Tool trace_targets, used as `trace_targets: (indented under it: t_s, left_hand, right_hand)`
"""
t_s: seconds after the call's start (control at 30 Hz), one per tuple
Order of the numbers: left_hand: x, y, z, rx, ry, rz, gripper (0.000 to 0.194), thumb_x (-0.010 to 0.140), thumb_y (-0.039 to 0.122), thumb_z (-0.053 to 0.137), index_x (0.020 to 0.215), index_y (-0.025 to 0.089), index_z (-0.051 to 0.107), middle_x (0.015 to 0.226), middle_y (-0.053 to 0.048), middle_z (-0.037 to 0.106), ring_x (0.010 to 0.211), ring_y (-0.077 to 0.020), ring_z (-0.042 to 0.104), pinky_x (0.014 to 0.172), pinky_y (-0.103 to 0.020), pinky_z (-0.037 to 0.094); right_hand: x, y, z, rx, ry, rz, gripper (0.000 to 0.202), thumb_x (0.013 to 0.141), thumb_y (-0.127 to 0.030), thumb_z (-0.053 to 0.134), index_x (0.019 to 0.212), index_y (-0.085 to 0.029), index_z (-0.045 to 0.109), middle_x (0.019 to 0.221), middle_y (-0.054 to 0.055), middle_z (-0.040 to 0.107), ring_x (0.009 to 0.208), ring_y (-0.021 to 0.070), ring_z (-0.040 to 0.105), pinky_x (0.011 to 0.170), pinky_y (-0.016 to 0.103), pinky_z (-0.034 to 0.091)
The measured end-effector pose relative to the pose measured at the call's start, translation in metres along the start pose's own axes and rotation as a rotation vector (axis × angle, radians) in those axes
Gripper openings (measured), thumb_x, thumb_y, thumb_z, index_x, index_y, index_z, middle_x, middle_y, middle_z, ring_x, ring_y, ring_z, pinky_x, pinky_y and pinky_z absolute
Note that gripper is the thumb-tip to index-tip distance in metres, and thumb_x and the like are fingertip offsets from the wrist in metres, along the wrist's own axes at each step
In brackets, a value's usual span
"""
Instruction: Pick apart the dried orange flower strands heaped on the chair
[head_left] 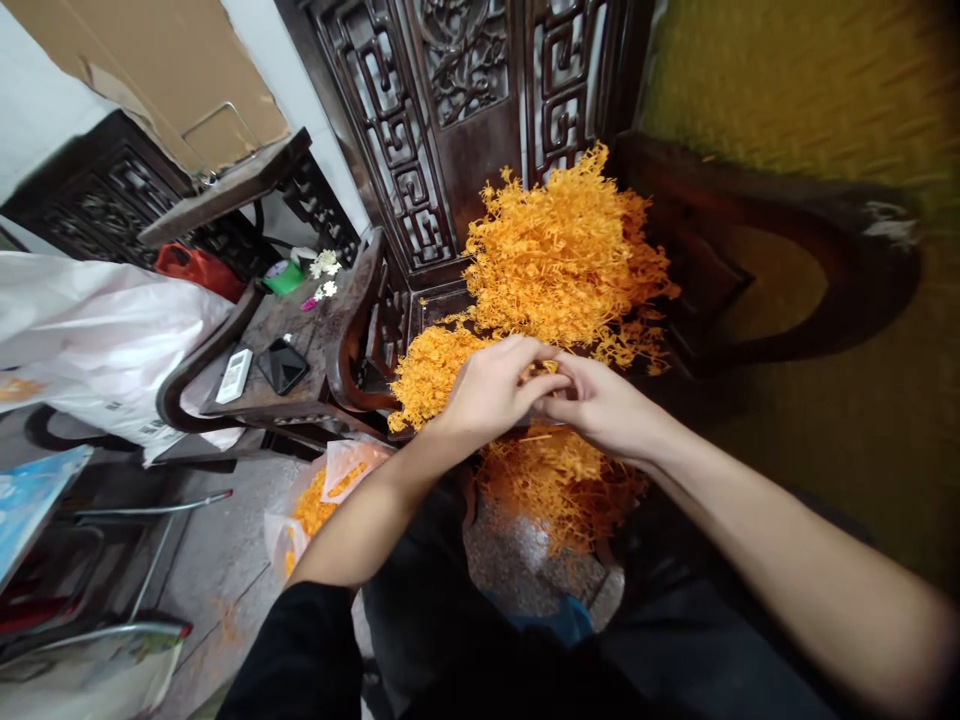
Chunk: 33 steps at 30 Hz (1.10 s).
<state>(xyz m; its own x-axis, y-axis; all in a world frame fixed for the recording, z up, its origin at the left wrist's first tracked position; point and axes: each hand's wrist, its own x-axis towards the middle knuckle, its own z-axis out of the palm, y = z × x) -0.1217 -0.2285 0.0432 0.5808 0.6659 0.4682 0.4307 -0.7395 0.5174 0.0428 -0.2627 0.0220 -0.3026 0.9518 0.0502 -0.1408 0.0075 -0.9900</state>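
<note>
Left hand [491, 390] and right hand [600, 405] meeting, fingertips pinched together on orange sprig [541, 372]; orange sprig heap [562, 250] behind on carved chair [442, 300].

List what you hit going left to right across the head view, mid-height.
White plastic bag → white remote → black phone → left hand → right hand, both hands' fingers pinching a sprig of the orange plastic sprigs → dark wooden chair arm.

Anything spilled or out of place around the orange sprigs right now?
Yes. Orange bits lie scattered on the floor by the plastic bag. Both the left hand and right hand pinch sprigs over the orange heap.
</note>
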Motion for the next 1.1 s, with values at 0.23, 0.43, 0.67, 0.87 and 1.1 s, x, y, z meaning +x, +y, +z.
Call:
trace_targets:
  t_s: [0.23,0.43,0.67,0.87,1.1]
  left_hand:
    - [-0.004,0.007,-0.007,0.046,0.306,0.301,0.019,0.104,0.030,0.060,0.088,0.020,0.062,0.076,0.000,0.063,0.070,-0.0111,0.059,0.066,-0.026,0.047]
    - [0.002,0.037,-0.048,-0.422,0.843,-0.210,0.029,0.106,0.050,0.051,0.092,0.025,0.054,0.088,-0.001,0.066,0.056,-0.0083,0.051,0.051,-0.023,0.035]
    - [0.003,0.004,-0.040,-0.864,0.313,-0.486,0.008,0.092,0.027,0.061,0.094,0.019,0.063,0.084,-0.001,0.075,0.041,-0.0040,0.032,0.043,-0.024,0.020]
    - [0.001,0.004,-0.016,-0.426,-0.151,-0.424,0.035,0.092,0.047,0.072,0.111,0.018,0.077,0.087,-0.004,0.073,0.069,-0.0130,0.058,0.064,-0.026,0.040]
    - [0.003,0.004,-0.009,-0.203,-0.069,-0.298,0.027,0.099,0.041,0.065,0.083,0.020,0.070,0.071,0.001,0.066,0.064,-0.0134,0.053,0.068,-0.027,0.037]
  right_hand:
    - [-0.004,0.001,-0.002,-0.544,0.180,-0.270,0.020,0.090,-0.023,0.056,0.072,-0.020,0.065,0.074,0.005,0.067,0.071,0.0188,0.059,0.069,0.032,0.044]
    - [0.002,0.007,-0.022,-0.124,0.287,-0.002,0.018,0.084,-0.038,0.075,0.086,-0.020,0.076,0.084,0.006,0.075,0.060,0.0137,0.054,0.058,0.030,0.042]
    - [-0.009,-0.030,-0.032,0.411,0.263,-0.027,0.031,0.070,-0.028,0.084,0.096,-0.024,0.067,0.073,-0.003,0.062,0.053,0.0088,0.042,0.054,0.027,0.030]
    - [-0.010,-0.034,-0.023,0.454,0.203,0.014,0.034,0.075,-0.025,0.077,0.102,-0.028,0.056,0.067,-0.007,0.058,0.050,0.0090,0.036,0.056,0.028,0.030]
    - [-0.004,-0.036,-0.017,0.397,0.222,0.035,0.041,0.073,-0.028,0.075,0.107,-0.030,0.053,0.069,-0.007,0.056,0.049,0.0086,0.031,0.050,0.026,0.020]
